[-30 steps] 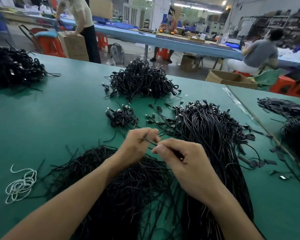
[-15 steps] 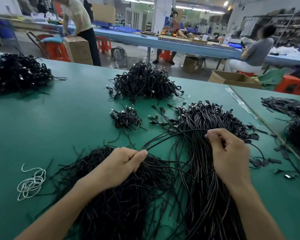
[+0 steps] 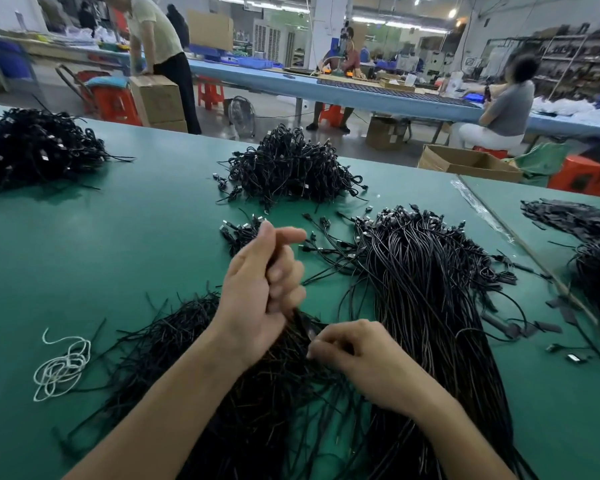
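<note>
Both hands hold one black cable: the left hand grips it in curled fingers, raised over the green table, and the right hand, lower and closer to the body, pinches its lower part just beside the left palm. The visible stretch runs from the left fist down and rightwards into the right fingertips, above the pile of short black strands, so I judge the next pull must follow this line

Two hands, one white cord, three coiled-cable heaps and one long cable bundle show.
</note>
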### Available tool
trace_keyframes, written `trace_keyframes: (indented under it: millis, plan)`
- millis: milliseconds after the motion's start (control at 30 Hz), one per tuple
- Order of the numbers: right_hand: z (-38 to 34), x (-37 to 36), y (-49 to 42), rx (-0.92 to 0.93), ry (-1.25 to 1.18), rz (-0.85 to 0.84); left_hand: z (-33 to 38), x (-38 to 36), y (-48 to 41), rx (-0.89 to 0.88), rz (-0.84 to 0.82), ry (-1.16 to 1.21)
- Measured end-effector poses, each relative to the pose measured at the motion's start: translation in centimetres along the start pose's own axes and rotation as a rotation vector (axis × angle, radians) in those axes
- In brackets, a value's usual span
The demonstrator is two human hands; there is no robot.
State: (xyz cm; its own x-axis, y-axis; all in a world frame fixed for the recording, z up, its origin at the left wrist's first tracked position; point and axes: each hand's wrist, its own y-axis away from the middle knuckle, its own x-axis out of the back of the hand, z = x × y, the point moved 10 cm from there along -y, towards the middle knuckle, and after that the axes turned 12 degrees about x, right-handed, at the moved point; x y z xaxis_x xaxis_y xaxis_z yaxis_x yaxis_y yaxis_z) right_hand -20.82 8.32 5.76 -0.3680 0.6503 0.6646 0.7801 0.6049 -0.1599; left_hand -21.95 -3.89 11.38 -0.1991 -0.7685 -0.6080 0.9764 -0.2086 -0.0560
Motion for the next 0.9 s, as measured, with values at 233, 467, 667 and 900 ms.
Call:
trace_keyframes:
  millis: [233,467,667,900]
  plan:
    - [-2.4,3.8,0.7,0.057,0.08,0.183,-1.6,4.7,-1.6,-0.046,0.331,-0.499]
    - [-1.0,3.6,1.3,-0.074,0.224,0.07,0.4,4.7,-1.2,-0.121,0.33,-0.277]
    - [0.8,4.1,1.7,-0.192,0.326,0.082,2.7,4.5,-1.0,-0.092,0.201,0.061]
    - [0.2,1.9,1.4,-0.129,0.141,-0.038,2.1,5.8,-1.6,-0.11,0.229,-0.071]
